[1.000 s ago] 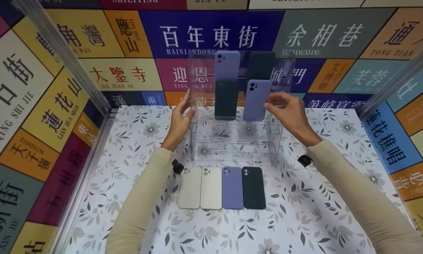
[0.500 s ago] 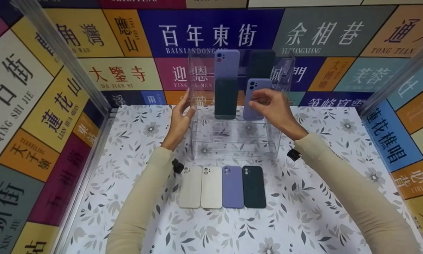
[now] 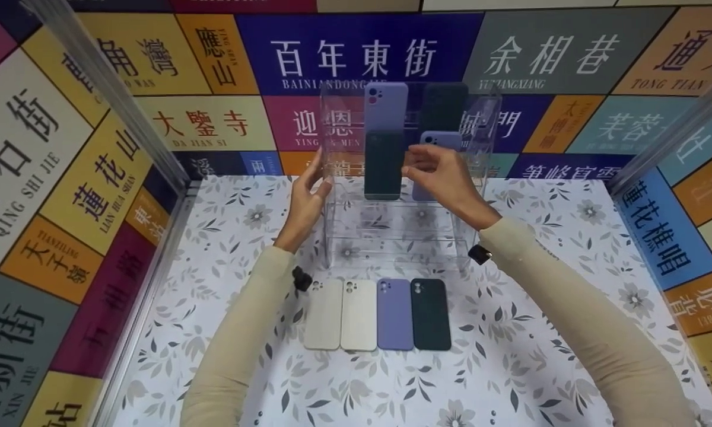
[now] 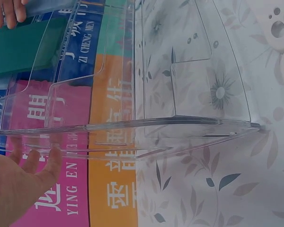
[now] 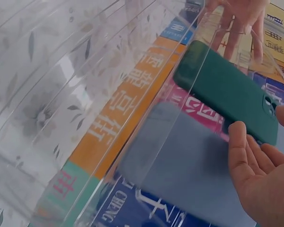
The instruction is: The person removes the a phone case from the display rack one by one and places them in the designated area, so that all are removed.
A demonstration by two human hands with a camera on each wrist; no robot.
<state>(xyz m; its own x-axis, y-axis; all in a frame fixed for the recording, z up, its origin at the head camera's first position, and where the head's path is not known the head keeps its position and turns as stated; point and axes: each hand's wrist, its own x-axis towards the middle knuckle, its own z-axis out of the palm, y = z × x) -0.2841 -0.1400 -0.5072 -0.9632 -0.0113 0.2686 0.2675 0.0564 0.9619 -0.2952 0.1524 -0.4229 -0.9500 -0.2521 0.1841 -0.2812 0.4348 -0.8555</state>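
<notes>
At top middle, the green case (image 3: 382, 166) looks light, bendy; pinch its sides. I can't tell if the right hand (image 3: 442, 177) grips; the left hand (image 3: 304, 201) is loose.

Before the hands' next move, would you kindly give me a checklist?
1. Left hand at the clear stand's side: ok.
2. Front green case in the stand: ok.
3. Front purple case fully visible in the head view: not ok; the right hand covers part.
4. Right hand clear of the front green case: cannot tell.
5. Loose purple case and loose green case side by side on the table: ok.
</notes>
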